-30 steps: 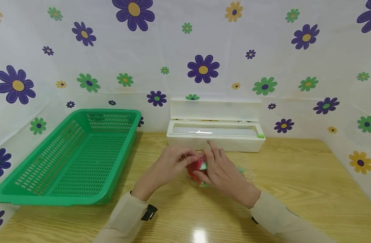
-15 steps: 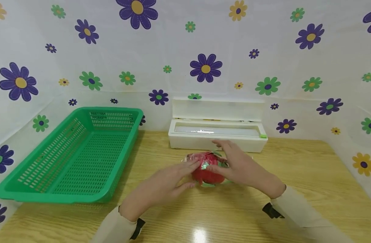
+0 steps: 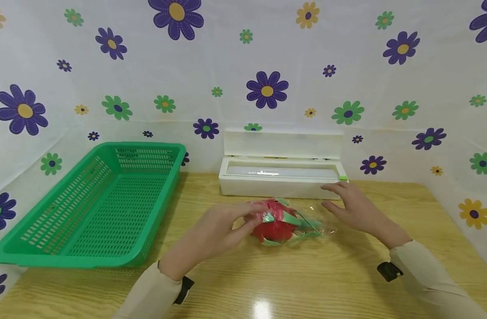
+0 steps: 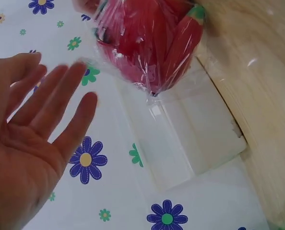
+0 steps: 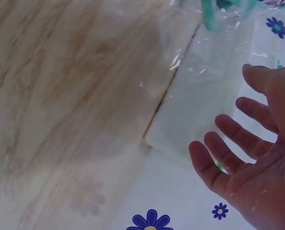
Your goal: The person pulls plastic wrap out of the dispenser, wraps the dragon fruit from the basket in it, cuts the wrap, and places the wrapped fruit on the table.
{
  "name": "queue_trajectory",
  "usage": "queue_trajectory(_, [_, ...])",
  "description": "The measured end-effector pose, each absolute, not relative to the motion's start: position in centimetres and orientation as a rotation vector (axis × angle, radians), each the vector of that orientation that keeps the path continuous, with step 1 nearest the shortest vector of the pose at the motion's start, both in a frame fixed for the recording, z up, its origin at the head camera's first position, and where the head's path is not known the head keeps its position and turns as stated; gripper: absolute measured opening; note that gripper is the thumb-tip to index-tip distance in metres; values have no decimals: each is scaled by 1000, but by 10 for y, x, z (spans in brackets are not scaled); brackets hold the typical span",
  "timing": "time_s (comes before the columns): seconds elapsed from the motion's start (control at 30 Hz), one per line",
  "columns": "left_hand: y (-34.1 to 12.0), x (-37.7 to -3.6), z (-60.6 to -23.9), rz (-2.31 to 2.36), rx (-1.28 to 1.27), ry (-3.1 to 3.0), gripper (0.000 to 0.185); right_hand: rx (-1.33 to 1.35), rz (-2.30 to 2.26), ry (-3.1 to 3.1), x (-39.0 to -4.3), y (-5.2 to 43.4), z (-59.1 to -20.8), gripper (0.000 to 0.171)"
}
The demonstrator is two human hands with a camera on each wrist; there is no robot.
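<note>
Left hand (image 3: 223, 226), head view: fingers nearly straight and laid against the left side of the red fruit (image 3: 276, 226), steadying it so that it does not roll on the wooden table (image 3: 387, 274). The fruit, a dragon fruit by its green-tipped scales, lies at the table's middle, sheathed in clear film (image 3: 317, 223) whose loose end trails to the right. Right hand (image 3: 352, 208) is spread and held off the fruit, near the front of the white film dispenser (image 3: 283, 177), which stands with its lid raised just behind. A green basket (image 3: 95, 208) sits well apart on the left.

Left wrist view: left hand (image 4: 32, 143) flat, fingers extended and gripping nothing; the wrapped fruit (image 4: 147, 43) lies just past the fingertips, its film gathered to a point at one end. Whether the fingertips touch the film cannot be judged here because of blur.

Right wrist view: right hand (image 5: 253, 158) with fingers fanned and slightly bent, empty, near the dispenser's corner (image 5: 195, 100).
</note>
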State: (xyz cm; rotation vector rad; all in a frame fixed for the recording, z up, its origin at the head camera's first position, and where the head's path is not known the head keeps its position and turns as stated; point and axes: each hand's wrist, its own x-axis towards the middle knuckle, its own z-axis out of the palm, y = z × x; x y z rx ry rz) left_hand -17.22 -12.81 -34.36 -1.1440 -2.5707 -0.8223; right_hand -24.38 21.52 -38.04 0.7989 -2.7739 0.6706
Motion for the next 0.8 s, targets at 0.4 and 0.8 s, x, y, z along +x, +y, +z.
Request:
queue_trajectory(0.4, [-100,-204,-368,-551,-1150,-2974,95,976,609,-2621,-256,205,-389,2])
queue_trajectory(0.8, [-91,-205,-376,-334,-1068,-2952,104,999,856,-2794,-242,191,-360,15])
